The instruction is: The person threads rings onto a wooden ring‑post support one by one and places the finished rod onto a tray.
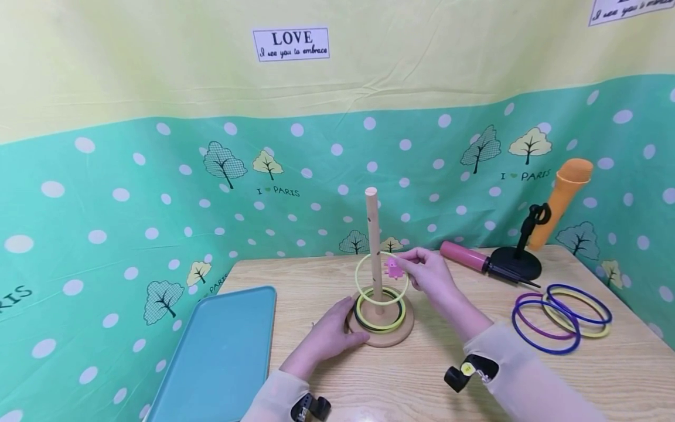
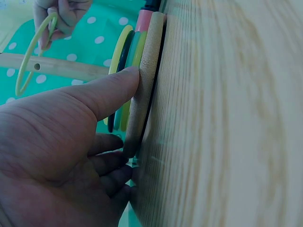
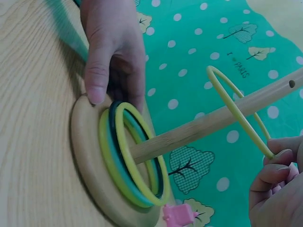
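Note:
A wooden ring-toss stand has an upright post [image 1: 374,234] on a round base [image 1: 390,339]. Several stacked rings [image 3: 135,179], yellow, dark and teal, lie around the post's foot. My right hand [image 1: 429,275] pinches a thin yellow ring [image 3: 248,130] by its right side. This ring encircles the post partway down, tilted and above the stack. At the base's left edge, my left hand [image 1: 329,334] holds the rim, its thumb [image 2: 111,87] on top and its other fingers along the side. A small pink figure [image 3: 180,215] shows beyond the base.
On the left lies a blue tray [image 1: 216,351]. Blue, purple and yellow rings [image 1: 572,349] overlap at the right. Behind them are a pink hand pump [image 1: 464,255] and an orange microphone [image 1: 559,205] on a black stand. A patterned curtain [image 1: 316,146] hangs behind the table.

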Available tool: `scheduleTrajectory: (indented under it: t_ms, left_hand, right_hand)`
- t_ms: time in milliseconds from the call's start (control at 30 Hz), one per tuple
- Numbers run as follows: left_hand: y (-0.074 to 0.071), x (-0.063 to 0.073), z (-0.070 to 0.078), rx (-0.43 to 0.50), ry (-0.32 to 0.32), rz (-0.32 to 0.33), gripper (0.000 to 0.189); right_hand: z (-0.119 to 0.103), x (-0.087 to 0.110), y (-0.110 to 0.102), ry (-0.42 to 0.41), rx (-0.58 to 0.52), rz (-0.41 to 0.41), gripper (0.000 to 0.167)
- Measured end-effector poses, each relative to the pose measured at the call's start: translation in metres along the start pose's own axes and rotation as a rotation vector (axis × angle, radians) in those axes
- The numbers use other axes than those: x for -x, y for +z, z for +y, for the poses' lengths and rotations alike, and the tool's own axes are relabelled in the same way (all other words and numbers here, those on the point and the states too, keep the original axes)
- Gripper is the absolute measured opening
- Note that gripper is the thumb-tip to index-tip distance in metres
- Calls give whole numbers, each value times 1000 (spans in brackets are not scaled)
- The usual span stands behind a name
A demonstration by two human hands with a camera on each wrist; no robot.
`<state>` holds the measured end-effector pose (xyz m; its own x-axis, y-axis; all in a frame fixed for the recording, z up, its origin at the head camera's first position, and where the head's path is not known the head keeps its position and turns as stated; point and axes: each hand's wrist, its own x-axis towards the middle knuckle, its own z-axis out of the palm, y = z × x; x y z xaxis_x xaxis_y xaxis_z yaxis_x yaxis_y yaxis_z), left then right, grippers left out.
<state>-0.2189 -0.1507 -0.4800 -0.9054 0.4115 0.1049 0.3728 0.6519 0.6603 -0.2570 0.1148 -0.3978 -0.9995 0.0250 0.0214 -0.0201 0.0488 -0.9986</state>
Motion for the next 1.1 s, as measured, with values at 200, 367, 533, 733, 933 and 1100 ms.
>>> scheduleTrajectory:
  t_ms: [200, 367, 533, 733, 933, 1100]
  left_hand:
    - [0, 1, 1, 0, 2, 3, 95]
    - [0, 2, 1, -1, 6, 4, 95]
    - [0, 0, 0, -11, 6, 0, 93]
    - [0, 0, 0, -8, 8, -1, 93]
    - [1, 0, -1, -5, 16, 3, 93]
    - [2, -2, -3, -7, 4, -2, 93]
  right_hand:
    - [10, -1, 2, 16, -2, -10, 23]
    - [17, -1, 4, 46, -3, -5, 26]
    - [24, -1, 6, 49, 26, 2, 24]
    - [31, -1, 8, 33, 59, 15, 19]
    - [39, -3, 7, 44, 74, 2, 18]
    - [44, -4, 8, 61, 116, 2, 20]
